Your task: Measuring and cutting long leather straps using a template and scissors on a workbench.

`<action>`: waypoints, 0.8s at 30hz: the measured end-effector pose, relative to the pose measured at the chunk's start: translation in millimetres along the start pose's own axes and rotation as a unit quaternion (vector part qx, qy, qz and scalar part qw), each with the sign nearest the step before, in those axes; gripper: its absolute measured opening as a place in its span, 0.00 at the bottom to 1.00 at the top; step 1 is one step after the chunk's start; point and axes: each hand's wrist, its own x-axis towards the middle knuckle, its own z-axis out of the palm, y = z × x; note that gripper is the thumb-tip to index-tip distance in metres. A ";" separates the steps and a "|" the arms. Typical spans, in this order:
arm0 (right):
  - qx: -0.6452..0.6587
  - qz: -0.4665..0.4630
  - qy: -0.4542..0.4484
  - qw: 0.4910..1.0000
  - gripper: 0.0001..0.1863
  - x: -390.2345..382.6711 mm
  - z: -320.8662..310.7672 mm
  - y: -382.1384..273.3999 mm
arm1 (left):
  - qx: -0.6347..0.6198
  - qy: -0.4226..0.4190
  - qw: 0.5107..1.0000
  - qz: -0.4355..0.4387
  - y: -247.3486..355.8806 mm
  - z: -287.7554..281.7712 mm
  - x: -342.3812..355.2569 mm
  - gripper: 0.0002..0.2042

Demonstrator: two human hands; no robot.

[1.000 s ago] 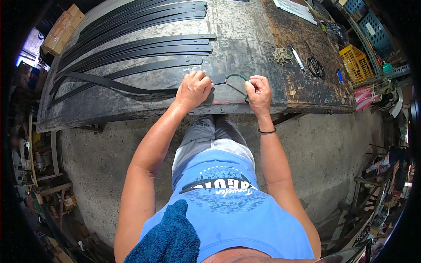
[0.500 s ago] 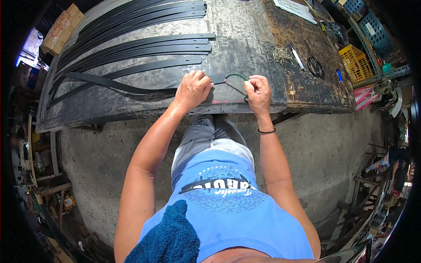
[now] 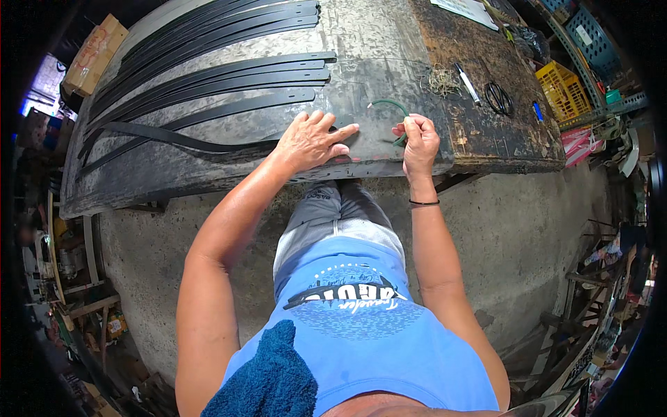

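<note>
My left hand (image 3: 310, 143) rests on the end part of a long black strap (image 3: 201, 146), its fingers spread and the index finger stretched to the right. Most of the strap end is hidden under that hand. To the right, my right hand (image 3: 420, 144) pinches a thin, green, curved cord-like piece (image 3: 393, 102). It arches up and leftward to a pale tip, clear of the strap; another bit of green shows just left of the fingers. Its exact kind I cannot make out.
Several black straps (image 3: 229, 78) lie in groups across the dark table (image 3: 375, 76). On its brown right part are a tangle of thread (image 3: 442, 81), a white marker (image 3: 467, 85), black scissors (image 3: 499, 99) and a blue pen-like item (image 3: 538, 111). A yellow crate (image 3: 561, 86) stands beyond.
The green piece has come away from the strap end as my right hand moved slightly right. My left hand's fingers have gone from curled to spread.
</note>
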 end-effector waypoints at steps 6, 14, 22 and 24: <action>-0.064 -0.045 -0.026 0.997 0.06 -4.8 0.0 -0.8 | -0.011 0.048 0.999 -0.008 -1.2 5.3 -2.9 0.24; -0.262 -0.145 -0.078 0.951 0.05 -8.5 4.9 -4.2 | -0.042 0.103 0.992 -0.055 1.4 10.4 -8.9 0.19; -0.292 -0.160 -0.087 0.939 0.05 -10.6 9.9 -10.3 | -0.043 0.103 0.992 -0.054 1.8 8.0 -8.3 0.18; -0.282 -0.159 -0.076 0.943 0.04 -11.1 10.5 -10.4 | -0.042 0.100 0.992 -0.059 1.7 7.9 -8.3 0.18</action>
